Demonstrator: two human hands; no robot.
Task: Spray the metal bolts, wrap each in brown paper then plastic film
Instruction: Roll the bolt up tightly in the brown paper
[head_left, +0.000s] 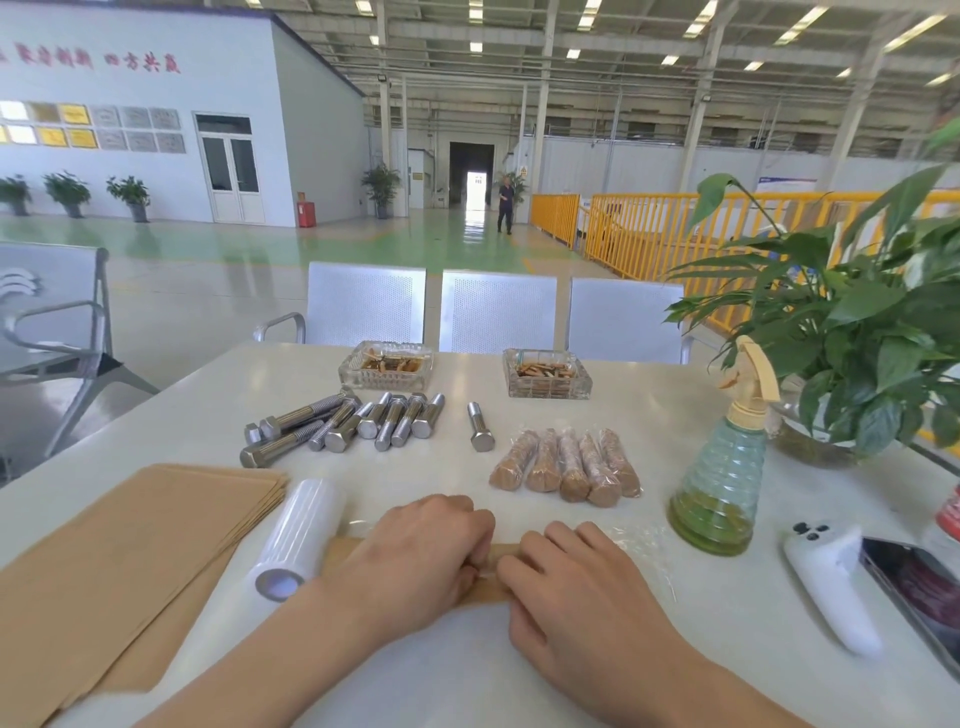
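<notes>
My left hand (426, 551) and my right hand (571, 577) lie side by side near the front of the white table (675, 415), fingers curled over a brown-paper-wrapped bolt (493, 553) that rests on a loose sheet of plastic film (644, 545). Most of that bundle is hidden under the hands. A roll of plastic film (296, 540) lies just left of my left hand. Further left is a stack of brown paper sheets (130, 551). Several bare metal bolts (353, 423) lie in a pile behind, with one bolt (480, 426) apart. Several wrapped bolts (569, 465) sit in a row at right.
A green spray bottle (719, 478) stands at right, with a potted plant (852, 332) behind it. A white controller (831, 582) and a phone (919, 587) lie at the right edge. Two glass ashtrays (387, 366) (547, 374) sit at the back, before metal chairs (496, 312).
</notes>
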